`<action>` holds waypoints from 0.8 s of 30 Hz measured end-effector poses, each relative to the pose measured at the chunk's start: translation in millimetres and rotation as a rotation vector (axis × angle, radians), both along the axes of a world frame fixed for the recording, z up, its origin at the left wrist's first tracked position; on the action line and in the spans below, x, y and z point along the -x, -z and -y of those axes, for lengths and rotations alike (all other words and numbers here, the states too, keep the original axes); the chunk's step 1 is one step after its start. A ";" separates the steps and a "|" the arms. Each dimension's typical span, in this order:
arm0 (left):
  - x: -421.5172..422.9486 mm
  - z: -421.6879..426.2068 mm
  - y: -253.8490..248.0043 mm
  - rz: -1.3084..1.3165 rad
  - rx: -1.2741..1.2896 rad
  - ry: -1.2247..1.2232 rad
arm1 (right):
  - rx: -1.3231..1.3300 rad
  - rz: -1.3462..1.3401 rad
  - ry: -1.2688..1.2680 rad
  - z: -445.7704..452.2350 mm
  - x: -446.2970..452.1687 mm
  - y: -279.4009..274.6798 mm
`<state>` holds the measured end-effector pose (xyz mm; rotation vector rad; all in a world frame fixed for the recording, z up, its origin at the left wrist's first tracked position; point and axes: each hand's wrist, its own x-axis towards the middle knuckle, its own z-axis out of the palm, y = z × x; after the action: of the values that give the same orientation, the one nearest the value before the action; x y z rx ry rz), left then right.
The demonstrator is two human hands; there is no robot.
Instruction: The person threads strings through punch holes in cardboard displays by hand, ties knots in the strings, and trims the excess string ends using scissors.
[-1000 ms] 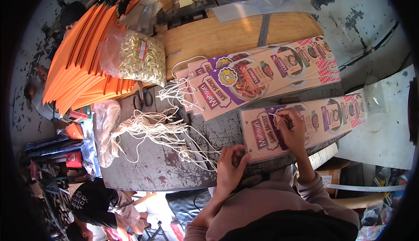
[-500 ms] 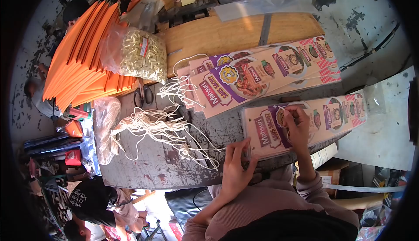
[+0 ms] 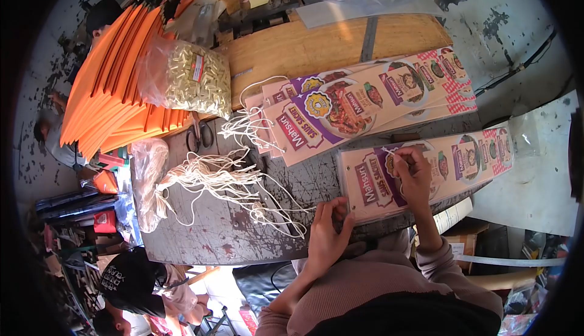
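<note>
My right hand [image 3: 413, 175] is closed in a pinch on a white string [image 3: 388, 150] above the near stack of printed cards [image 3: 447, 161]. My left hand [image 3: 328, 232] is at the lower left corner of that stack, thumb and fingers bent around the edge; whether it holds a string there is too small to tell. Left of it a bundle of white strings [image 3: 210, 181] lies loose on the dark, scratched table [image 3: 182, 242]. Behind, more printed cards [image 3: 365, 102] lie fanned out, with white strings [image 3: 246, 126] at their left end.
A bag of gold-coloured pieces [image 3: 198, 77] leans by orange folders [image 3: 112, 86]. Black scissors [image 3: 199, 135] lie below the bag, near a plastic-wrapped bundle [image 3: 149, 184]. A wooden board [image 3: 292, 47] carries a metal ruler [image 3: 368, 41]. Another person [image 3: 131, 284] is at the lower left.
My right hand has shifted slightly right and toward the stack's middle, pinching the string. My left hand has moved a little right along the corner.
</note>
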<state>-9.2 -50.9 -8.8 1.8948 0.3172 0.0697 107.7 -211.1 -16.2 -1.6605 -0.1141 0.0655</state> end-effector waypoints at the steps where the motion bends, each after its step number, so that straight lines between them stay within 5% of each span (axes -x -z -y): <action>1: -0.5 -0.1 -1.0 0.000 0.000 0.001 | 0.010 0.013 -0.008 0.0 0.0 0.1; 7: -3.5 1.5 -10.6 0.009 -0.071 0.024 | -0.026 0.007 0.068 -0.3 1.6 -1.7; 15: 5.6 3.6 -46.2 -0.223 0.546 0.053 | -0.182 -0.047 0.083 -1.2 21.9 -55.9; 18: 17.9 -5.7 -35.2 -0.093 0.695 -0.067 | -0.132 -0.008 -0.079 -10.0 33.1 -66.2; 20: 23.6 -17.4 -6.2 -0.101 0.547 -0.054 | 0.358 0.444 -0.314 -18.1 32.2 -59.9; 24: 27.6 -28.8 15.8 -0.148 0.469 0.014 | 0.504 0.524 -0.458 -31.4 47.2 -49.5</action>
<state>-36.7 -22.1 -24.6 1.4379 0.3838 -0.1449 60.5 -179.7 33.4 -2.0903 -0.9401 0.0018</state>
